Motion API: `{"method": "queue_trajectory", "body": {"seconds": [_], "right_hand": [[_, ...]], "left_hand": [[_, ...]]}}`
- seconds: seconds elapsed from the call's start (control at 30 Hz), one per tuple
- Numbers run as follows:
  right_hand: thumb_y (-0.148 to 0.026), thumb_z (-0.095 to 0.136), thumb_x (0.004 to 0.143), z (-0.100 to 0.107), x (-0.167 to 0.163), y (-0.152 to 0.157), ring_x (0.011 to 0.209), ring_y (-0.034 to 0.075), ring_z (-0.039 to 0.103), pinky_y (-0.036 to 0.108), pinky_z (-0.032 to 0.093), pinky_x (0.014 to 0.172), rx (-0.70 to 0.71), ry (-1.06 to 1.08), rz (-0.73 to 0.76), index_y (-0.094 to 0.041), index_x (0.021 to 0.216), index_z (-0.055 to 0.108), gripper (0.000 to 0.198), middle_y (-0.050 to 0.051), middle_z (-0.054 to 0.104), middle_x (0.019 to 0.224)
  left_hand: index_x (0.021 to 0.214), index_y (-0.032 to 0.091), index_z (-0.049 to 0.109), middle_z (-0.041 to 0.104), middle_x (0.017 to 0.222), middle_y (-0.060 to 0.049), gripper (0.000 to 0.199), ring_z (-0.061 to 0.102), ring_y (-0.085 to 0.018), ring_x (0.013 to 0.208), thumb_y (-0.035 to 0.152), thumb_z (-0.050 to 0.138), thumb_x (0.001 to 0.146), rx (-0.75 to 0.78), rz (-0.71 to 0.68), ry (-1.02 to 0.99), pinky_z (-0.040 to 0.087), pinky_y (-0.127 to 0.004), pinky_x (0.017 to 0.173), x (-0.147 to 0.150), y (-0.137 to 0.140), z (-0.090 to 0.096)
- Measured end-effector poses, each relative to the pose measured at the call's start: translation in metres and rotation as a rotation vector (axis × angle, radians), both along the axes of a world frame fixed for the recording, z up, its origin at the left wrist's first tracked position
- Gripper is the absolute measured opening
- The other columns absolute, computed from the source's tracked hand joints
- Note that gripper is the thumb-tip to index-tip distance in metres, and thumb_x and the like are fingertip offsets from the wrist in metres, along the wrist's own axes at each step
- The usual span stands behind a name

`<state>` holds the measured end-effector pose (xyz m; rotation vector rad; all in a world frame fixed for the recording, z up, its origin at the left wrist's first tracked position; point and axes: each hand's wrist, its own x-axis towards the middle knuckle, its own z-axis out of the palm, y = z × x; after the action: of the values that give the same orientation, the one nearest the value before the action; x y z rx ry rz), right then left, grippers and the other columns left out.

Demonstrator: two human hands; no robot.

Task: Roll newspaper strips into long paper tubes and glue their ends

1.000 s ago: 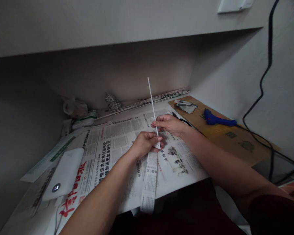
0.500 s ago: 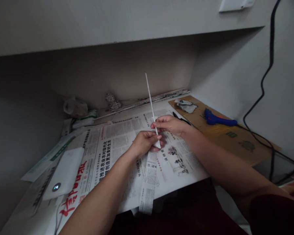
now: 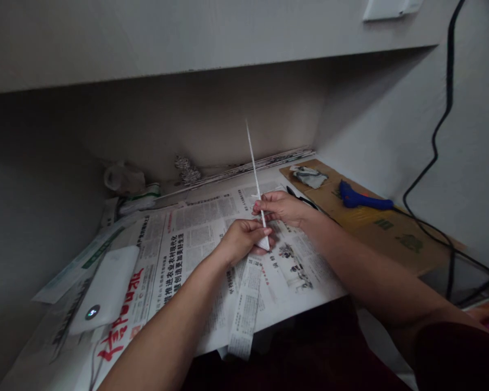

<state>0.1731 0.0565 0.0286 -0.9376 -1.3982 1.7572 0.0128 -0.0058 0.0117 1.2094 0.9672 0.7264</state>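
A thin white rolled-paper stick rises, leaning slightly left, from between my hands. My left hand is closed around its lower end, thumb against the paper, where the roll widens into a small pointed flap. Just above, my right hand pinches the stick between thumb and fingers. A narrow newspaper strip runs down from beneath my left hand and hangs over the table's front edge; its upper end is hidden by the fingers. Both hands are over a printed newspaper sheet.
At the left lies a white power bank with a lit display. Paper sticks are bundled along the back wall, beside a twisted paper bunch. On the right, cardboard bears a blue glue gun with a black cord.
The stick has shifted slightly right with its lower end. The hanging strip now slants a little more to the lower left. Both hands keep their grip.
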Motion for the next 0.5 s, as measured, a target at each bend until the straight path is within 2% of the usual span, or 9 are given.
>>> {"method": "queue_trajectory", "body": {"seconds": [0.13, 0.27, 0.43, 0.5], "right_hand": [[-0.037, 0.073, 0.068, 0.0023, 0.0026, -0.0005, 0.079, 0.013, 0.060, 0.024, 0.048, 0.069, 0.032, -0.028, 0.110, -0.014, 0.081, 0.068, 0.027, 0.006, 0.066, 0.088], [-0.034, 0.076, 0.066, 0.0004, 0.0019, 0.0007, 0.071, 0.010, 0.058, 0.023, 0.047, 0.065, 0.052, -0.041, 0.003, -0.015, 0.070, 0.065, 0.023, 0.003, 0.065, 0.078], [-0.036, 0.072, 0.070, 0.0015, 0.0023, 0.0003, 0.080, 0.013, 0.060, 0.024, 0.048, 0.068, 0.045, -0.010, 0.101, -0.016, 0.083, 0.070, 0.023, 0.006, 0.066, 0.089], [-0.033, 0.074, 0.068, 0.0023, 0.0024, 0.0003, 0.080, 0.013, 0.060, 0.023, 0.048, 0.067, 0.041, -0.010, 0.064, -0.016, 0.079, 0.069, 0.021, 0.005, 0.066, 0.086]], "left_hand": [[0.082, 0.010, 0.067, 0.068, 0.078, -0.010, 0.032, 0.064, -0.016, 0.068, 0.040, 0.069, 0.071, -0.002, 0.051, -0.012, 0.054, -0.027, 0.059, 0.0001, 0.0007, 0.0008], [0.081, 0.008, 0.067, 0.068, 0.078, -0.011, 0.033, 0.064, -0.017, 0.070, 0.041, 0.068, 0.072, 0.009, 0.004, 0.005, 0.054, -0.027, 0.059, 0.0006, 0.0001, 0.0027], [0.081, 0.009, 0.067, 0.068, 0.080, -0.012, 0.032, 0.064, -0.016, 0.070, 0.040, 0.066, 0.074, 0.022, 0.010, 0.014, 0.054, -0.028, 0.060, -0.0002, 0.0000, 0.0019], [0.080, 0.010, 0.067, 0.068, 0.081, -0.012, 0.032, 0.064, -0.016, 0.071, 0.041, 0.066, 0.073, 0.023, -0.005, 0.023, 0.053, -0.027, 0.059, -0.0002, 0.0001, 0.0015]]}}
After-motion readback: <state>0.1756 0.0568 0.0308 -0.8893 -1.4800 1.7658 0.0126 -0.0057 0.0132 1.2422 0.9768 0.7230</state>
